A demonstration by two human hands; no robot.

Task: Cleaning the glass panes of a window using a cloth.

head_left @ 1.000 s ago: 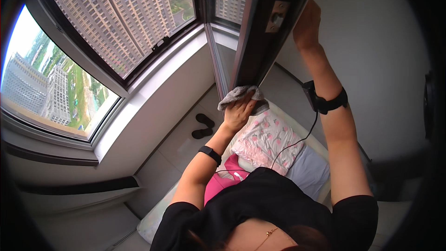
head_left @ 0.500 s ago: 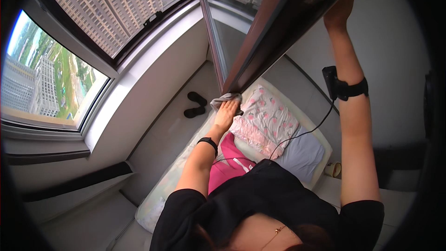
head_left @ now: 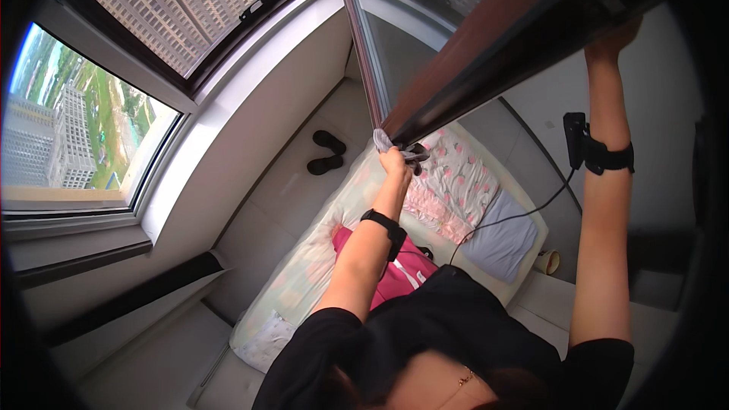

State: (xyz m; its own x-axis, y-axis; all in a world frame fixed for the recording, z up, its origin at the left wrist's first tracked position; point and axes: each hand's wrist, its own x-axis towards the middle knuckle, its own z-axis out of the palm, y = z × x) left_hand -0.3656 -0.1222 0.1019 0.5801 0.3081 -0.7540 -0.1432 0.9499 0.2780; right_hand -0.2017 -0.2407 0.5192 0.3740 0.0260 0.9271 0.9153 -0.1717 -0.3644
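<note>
1. At the lower end of the dark frame, in the head view, the left hand is clenching a grey cloth and pressing it against the frame's edge, just beside the glass pane.
2. The right hand is reaching up and gripping the frame's upper part; its fingers are partly hidden behind the edge, so how firmly they are closing cannot be told.
3. Judging from this, wiping well is calling for the cloth to be lying flat under the palm, not bunched, so that more of it is meeting the frame.
4. The right hand is probably steadying the frame; holding it firm should be stopping it from swinging under the wiping pressure.
5. A cable is hanging from the band on the right wrist toward the body; keeping it away from the frame edge seems wise.
6. Below, a bed with a flowered quilt and a grey pillow is lying well apart from the hands, and dark slippers are sitting on the floor beside it.
7. Leaning this far out over the bed, the person is likely needing sure footing before pushing harder.
</note>
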